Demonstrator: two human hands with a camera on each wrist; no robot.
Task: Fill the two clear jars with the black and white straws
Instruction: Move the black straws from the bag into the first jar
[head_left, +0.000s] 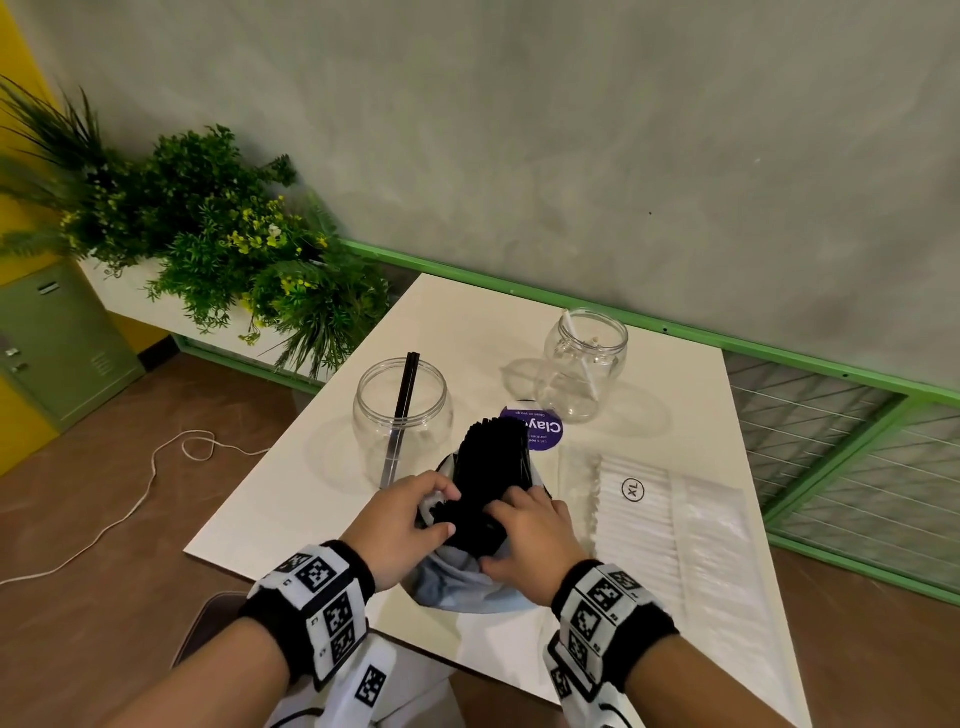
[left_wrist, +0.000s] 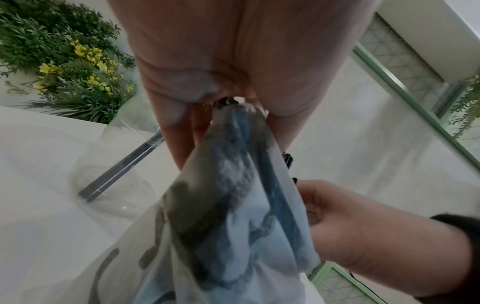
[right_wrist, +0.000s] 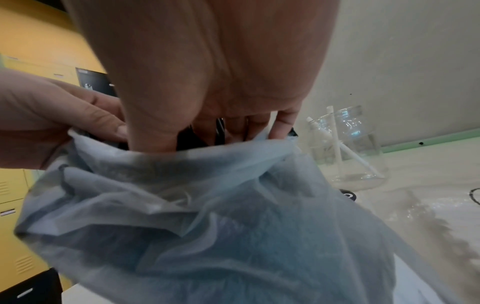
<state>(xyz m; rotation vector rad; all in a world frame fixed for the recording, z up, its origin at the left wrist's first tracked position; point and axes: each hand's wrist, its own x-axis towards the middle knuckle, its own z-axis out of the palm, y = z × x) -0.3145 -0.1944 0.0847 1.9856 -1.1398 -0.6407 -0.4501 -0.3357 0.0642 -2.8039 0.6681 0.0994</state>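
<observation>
Largest first: white surface (head_left: 332, 488) carrying everything, set against a grey wall with green plants off its far left corner; taking the purple round sticker (head_left: 545, 432) near the middle as landmark.

Right of and nearer than the sticker, a flat clear pack of white straws (head_left: 654, 519) marked XL, lying untouched; nearer than the sticker, at the surface's front edge, a pale blue plastic bag (head_left: 457, 577) with a thick bundle of black straws (head_left: 496, 467) sticking out of its mouth, tips reaching almost to the sticker.

Left of the sticker, the wider clear jar (head_left: 402, 415), upright, holding only a couple of black straws leaning on its rim; beyond and right of the sticker, the narrower clear jar (head_left: 584, 364), upright, holding a few white straws; both jars mostly unfilled.

Left hand (head_left: 400, 525), grip closed round the bag's edge at the bundle's left side, thumb and fingers pinching plastic; right hand (head_left: 530, 535), fingers curled over the bundle and dipping inside the bag's mouth, seemingly taking hold of black straws, though how many cannot be told.

Step in hand, by judgement: freeing black straws from the bag, early in the filling; next likely needed: steadying the bag with the left, drawing a clutch of straws clear with the right, carrying it to the jar left of the sticker and dropping it in upright.
</observation>
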